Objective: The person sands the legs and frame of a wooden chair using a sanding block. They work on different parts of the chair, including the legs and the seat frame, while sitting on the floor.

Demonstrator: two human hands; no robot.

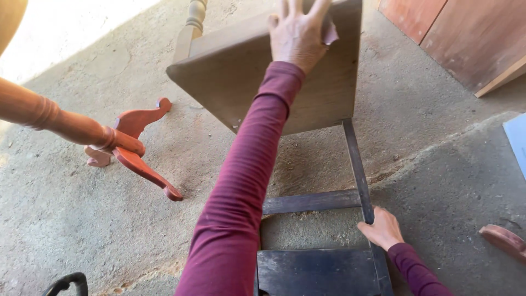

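The left hand [298, 33] lies flat with fingers spread, pressing a small piece of sandpaper [330, 32] onto the brown wooden seat [230, 71] of a chair lying on the floor. The grip there is wide and flat. The right hand [382, 227] has its fingers curled around a dark chair rail [359, 170], just above a dark panel [318, 271]. Both arms wear dark red sleeves [241, 186]. On the dusty concrete floor [82, 230] to the left stands a reddish turned post with curved feet [129, 145]. Reddish boards [466, 38] lean at the top right.
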